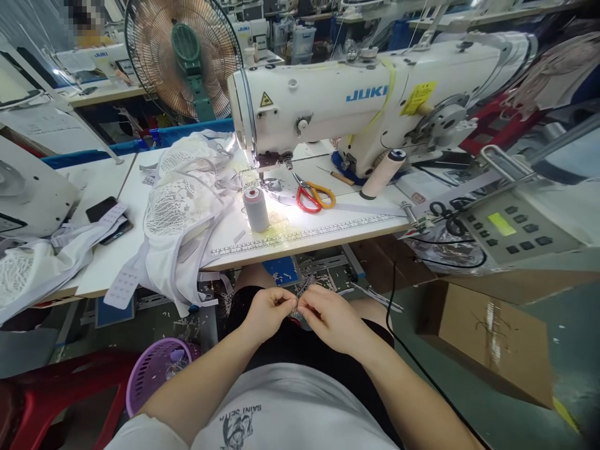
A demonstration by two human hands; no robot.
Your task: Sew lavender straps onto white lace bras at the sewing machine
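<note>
My left hand (272,312) and my right hand (327,314) meet above my lap, below the table's front edge. Both have thumb and fingers pinched together, fingertips nearly touching. Whatever lies between them is too small to make out. On the sewing table (276,250) ahead are white lace bras (178,206), their straps hanging over the edge at the left. A grey thread spool (255,211) stands near the needle of the white sewing machine (323,94). Scissors with red and orange handles (313,195) lie right of the spool.
A pale thread cone (383,175) leans by the machine. Right of it is a control panel (510,228). A cardboard box (492,344) sits on the floor at right, a purple basket (154,369) and red stool (70,387) at left. A large fan (185,56) stands behind.
</note>
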